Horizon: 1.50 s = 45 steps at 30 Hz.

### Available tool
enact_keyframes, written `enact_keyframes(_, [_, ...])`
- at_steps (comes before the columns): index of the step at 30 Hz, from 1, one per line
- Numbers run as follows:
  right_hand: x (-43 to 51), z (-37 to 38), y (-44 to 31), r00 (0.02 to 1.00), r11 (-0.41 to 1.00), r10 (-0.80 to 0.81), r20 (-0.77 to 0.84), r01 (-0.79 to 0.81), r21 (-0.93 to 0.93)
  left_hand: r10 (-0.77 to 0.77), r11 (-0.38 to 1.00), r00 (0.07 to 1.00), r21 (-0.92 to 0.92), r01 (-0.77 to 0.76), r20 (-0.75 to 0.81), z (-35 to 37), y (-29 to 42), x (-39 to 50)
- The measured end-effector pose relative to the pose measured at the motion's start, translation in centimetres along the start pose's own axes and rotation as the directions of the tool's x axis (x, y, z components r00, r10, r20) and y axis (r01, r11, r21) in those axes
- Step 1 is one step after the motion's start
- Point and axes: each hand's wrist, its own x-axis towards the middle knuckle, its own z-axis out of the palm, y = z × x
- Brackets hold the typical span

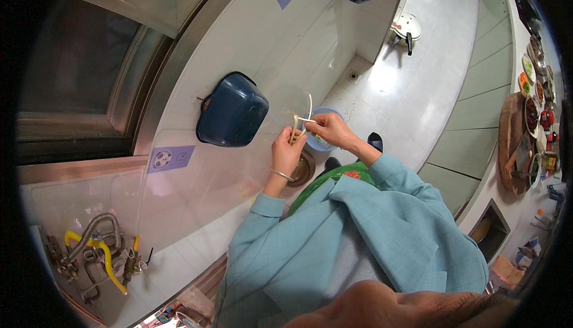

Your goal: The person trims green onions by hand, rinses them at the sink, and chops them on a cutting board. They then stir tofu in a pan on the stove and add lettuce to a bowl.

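Thin pale stalks [294,127], possibly scallions or garlic stems, are pinched between the fingers of my left hand [285,149], which has a bangle at the wrist. My right hand [330,127] grips a pale stem [310,106] that crosses the stalks just above my left fingers. Both hands are close together. Beneath my right hand is a light blue plastic basin [323,146] with some greenish pieces in it, partly hidden by the hand. A round metal bowl [304,169] sits low down, just right of my left wrist.
A dark blue plastic bin [235,111] hangs on the tiled wall at my left. Beyond the basin, a white-lidded pot [408,26] stands on the floor near a drain [353,76]. The counter at right holds a wooden chopping board [508,149] with a cleaver [523,149] and several dishes.
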Motion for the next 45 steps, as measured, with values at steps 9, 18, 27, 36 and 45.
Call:
enact_keyframes(9, [3.7,-4.9,2.6,0.931,0.989,-0.036,-0.364,-0.019,-0.146,0.020,0.995,1.000,0.093,-0.020,-0.003,-1.2,-0.2,-0.6])
enact_keyframes(18, [6.2,-8.7,6.0,0.872,0.996,0.068,-0.485,-0.086,-0.015,-0.069,0.997,0.996,-0.035,0.071,0.055,-2.9,-0.1,-1.6])
enact_keyframes(27, [3.1,-5.3,1.5,0.963,0.907,0.271,0.000,-0.255,0.336,-0.091,0.994,0.990,-0.052,0.097,0.107,-2.6,-0.3,-1.3])
enact_keyframes(36, [2.3,-4.1,0.9,0.977,0.808,0.183,0.109,-0.213,0.549,-0.203,0.950,0.926,-0.166,0.266,0.317,-1.2,-1.0,-1.3])
enact_keyframes(45, [1.1,-2.3,1.2,0.991,0.865,0.074,0.114,-0.120,0.487,-0.330,0.518,0.747,-0.550,0.655,0.578,0.0,0.6,-0.8])
